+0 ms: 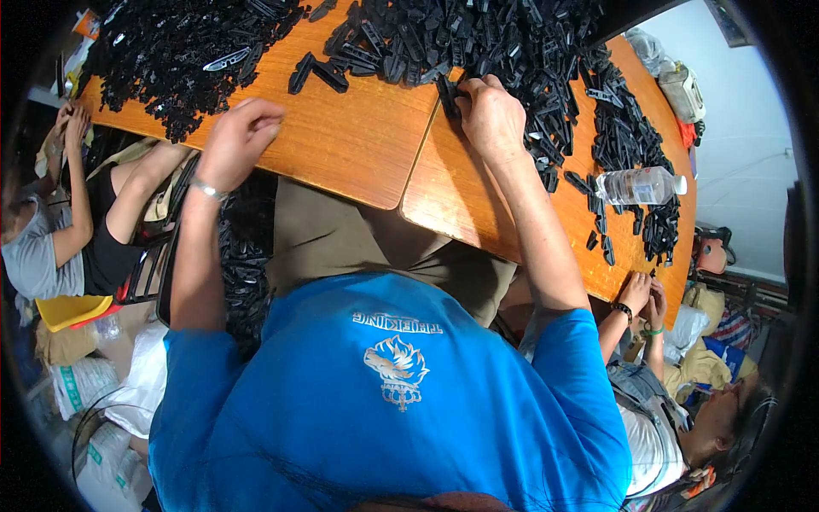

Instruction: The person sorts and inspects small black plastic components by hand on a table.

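My right hand [493, 118] is at the near edge of a large heap of black plastic clip-like pieces [478, 38]. Its thumb and fingers are closed on one long black piece [447, 96]. Over the table's near edge on the left, my left hand [243, 141] is raised with its fingers curled in toward the thumb; whatever may be between them is hidden. Two larger black pieces [328, 75] lie on the wood ahead of that hand. Beyond it spreads a heap of smaller black parts [183, 72], with a silvery tool-like object [226, 60] on top.
The brown wooden table [341, 141] has a seam between two tops. A clear bottle [640, 185] lies among black pieces at right. A co-worker's hands [640, 299] are at the right edge, another's hands [72, 124] at far left. More black pieces [243, 273] sit below the table.
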`<state>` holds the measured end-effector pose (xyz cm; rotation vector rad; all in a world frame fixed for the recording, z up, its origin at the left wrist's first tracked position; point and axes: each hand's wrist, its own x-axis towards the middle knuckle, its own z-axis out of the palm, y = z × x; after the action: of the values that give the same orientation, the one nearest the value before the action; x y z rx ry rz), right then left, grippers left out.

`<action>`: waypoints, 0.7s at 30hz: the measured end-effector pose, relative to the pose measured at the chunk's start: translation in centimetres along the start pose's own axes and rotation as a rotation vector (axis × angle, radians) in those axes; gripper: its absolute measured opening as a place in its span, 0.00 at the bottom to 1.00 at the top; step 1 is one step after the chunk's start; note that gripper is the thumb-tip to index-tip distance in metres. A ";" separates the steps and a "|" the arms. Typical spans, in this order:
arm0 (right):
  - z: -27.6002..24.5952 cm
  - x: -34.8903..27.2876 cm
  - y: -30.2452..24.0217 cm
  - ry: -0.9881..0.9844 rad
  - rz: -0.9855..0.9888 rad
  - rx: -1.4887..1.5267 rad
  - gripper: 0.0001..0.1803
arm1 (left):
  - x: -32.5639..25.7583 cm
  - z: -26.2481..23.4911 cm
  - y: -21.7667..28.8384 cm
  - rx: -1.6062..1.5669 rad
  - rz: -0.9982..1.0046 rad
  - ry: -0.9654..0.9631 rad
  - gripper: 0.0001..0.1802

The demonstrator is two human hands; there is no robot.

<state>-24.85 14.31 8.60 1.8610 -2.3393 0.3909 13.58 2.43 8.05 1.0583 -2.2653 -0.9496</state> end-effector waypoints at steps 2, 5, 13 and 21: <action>0.8 1.0 0.5 -0.013 -0.023 -0.047 0.11 | 2.0 2.8 0.7 -0.050 0.135 0.058 0.12; 1.3 1.0 0.5 -0.026 -0.053 -0.102 0.11 | 5.0 8.1 3.9 -0.123 0.145 0.048 0.13; 3.5 1.0 -0.2 -0.025 -0.111 -0.060 0.09 | 10.9 17.3 9.4 0.113 0.297 0.009 0.09; -0.4 -1.2 0.6 -0.002 -0.116 0.160 0.11 | 10.5 18.6 8.2 -0.004 0.116 0.005 0.15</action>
<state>-25.15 15.66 8.55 2.0565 -2.2476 0.5775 -8.57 5.19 3.19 0.9162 -2.2922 -0.9024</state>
